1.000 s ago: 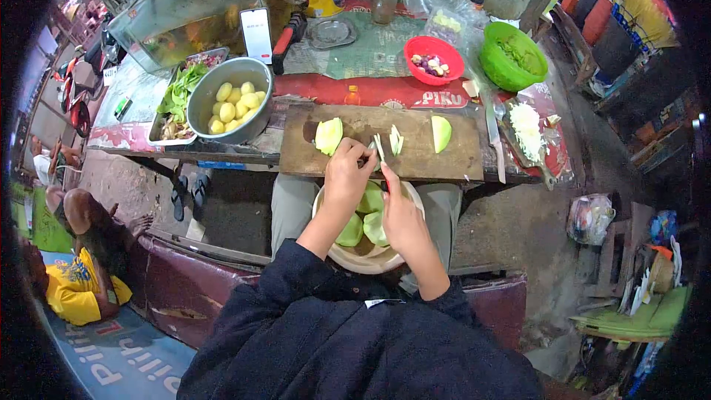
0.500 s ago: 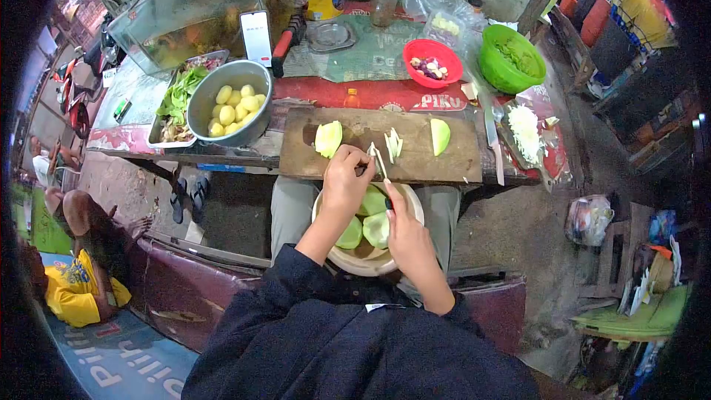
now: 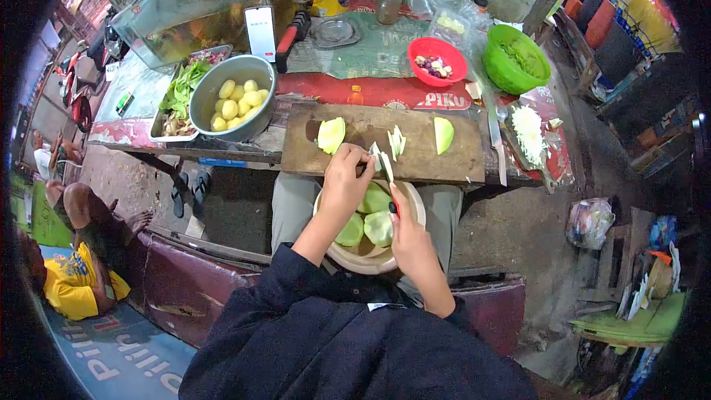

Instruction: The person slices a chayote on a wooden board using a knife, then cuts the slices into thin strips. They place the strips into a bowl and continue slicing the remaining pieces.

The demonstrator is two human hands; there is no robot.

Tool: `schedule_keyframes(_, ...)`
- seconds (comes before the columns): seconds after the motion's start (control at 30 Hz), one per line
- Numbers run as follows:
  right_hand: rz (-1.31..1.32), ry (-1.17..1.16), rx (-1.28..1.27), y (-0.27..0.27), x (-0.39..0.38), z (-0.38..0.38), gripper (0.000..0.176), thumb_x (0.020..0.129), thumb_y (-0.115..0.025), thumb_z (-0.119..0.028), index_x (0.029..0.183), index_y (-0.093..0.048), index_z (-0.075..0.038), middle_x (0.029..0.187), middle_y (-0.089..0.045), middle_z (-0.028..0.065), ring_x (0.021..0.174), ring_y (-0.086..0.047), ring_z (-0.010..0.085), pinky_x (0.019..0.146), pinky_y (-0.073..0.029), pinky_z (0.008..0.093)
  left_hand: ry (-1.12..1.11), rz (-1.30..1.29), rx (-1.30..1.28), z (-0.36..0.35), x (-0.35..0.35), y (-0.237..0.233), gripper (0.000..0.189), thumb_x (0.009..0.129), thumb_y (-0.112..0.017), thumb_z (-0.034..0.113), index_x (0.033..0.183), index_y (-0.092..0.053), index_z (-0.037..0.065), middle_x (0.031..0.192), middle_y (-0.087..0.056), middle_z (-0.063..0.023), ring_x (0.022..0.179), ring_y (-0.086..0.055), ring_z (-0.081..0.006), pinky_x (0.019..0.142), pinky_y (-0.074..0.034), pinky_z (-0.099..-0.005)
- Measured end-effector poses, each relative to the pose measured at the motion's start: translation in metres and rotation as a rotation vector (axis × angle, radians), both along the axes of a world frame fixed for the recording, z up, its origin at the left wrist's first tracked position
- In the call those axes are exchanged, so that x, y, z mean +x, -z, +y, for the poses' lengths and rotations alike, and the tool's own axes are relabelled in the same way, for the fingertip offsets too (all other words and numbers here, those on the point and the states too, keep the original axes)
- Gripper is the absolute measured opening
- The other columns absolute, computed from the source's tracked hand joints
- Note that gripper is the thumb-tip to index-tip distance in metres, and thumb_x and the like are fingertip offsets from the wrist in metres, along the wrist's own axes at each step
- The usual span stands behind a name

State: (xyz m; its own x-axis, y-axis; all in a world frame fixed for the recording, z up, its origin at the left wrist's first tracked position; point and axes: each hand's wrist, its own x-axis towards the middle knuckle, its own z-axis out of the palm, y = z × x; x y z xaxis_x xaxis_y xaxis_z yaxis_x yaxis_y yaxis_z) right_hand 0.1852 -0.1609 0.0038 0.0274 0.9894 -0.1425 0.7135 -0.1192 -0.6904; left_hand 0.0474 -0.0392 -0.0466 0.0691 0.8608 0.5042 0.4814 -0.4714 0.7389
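Note:
My right hand (image 3: 409, 233) grips a knife (image 3: 386, 170) by its handle, the blade pointing up toward the board. Beside the blade, my left hand (image 3: 346, 184) pinches a thin pale green slice (image 3: 375, 154) at the board's front edge. The wooden board (image 3: 296, 155) carries a cut green piece (image 3: 332, 135) at left, a few thin strips (image 3: 397, 143) in the middle and a green wedge (image 3: 444, 135) at right. Below my hands, a pale bowl (image 3: 418, 230) holds several green pieces (image 3: 378, 228).
Behind the board are a pot (image 3: 268, 89) of peeled potatoes, a phone (image 3: 260, 32), a red bowl (image 3: 458, 67) and a green basket (image 3: 544, 74). A second knife (image 3: 497, 148) and shredded white food (image 3: 528, 133) lie right. A person in yellow (image 3: 81, 281) sits at left.
The knife and my right hand have shifted slightly, with the blade now beside a more visible slice in my left fingers. The whole view has moved a little.

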Motion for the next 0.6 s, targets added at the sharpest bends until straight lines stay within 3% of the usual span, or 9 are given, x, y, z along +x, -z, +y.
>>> schedule_keyframes(0.2,0.003,0.001,0.172,-0.003,0.001,0.003,0.053,0.106,-0.041,-0.019,0.156,-0.025,-0.020,0.099,-0.066,0.0324,0.085,-0.064,0.0521,0.072,-0.048,0.0615,-0.010,0.006,0.010,-0.001,-0.001,0.004,0.012,0.084,-0.075,0.003,0.084,-0.063,0.000,0.097,-0.064,-0.0138,0.080,-0.067,-0.0274,0.070,-0.055,-0.0361)
schedule_keyframes(0.27,0.022,-0.007,-0.029,-0.010,-0.006,0.003,0.048,0.107,-0.039,-0.019,0.155,-0.029,-0.020,0.106,-0.065,0.0333,0.094,-0.063,0.0530,0.078,-0.048,0.0599,0.001,-0.021,-0.024,0.000,0.000,0.004,0.013,0.084,-0.075,0.002,0.084,-0.063,-0.001,0.098,-0.063,-0.0139,0.080,-0.067,-0.0272,0.070,-0.055,-0.0357)
schedule_keyframes(0.6,0.028,0.001,-0.039,-0.002,-0.011,0.017,0.049,0.107,-0.038,-0.017,0.155,-0.027,-0.020,0.101,-0.064,0.0357,0.092,-0.063,0.0536,0.077,-0.047,0.0606,0.019,0.003,-0.029,-0.001,-0.004,-0.001,0.014,0.083,-0.076,0.003,0.083,-0.062,-0.001,0.098,-0.063,-0.0145,0.086,-0.066,-0.0321,0.076,-0.054,-0.0399)
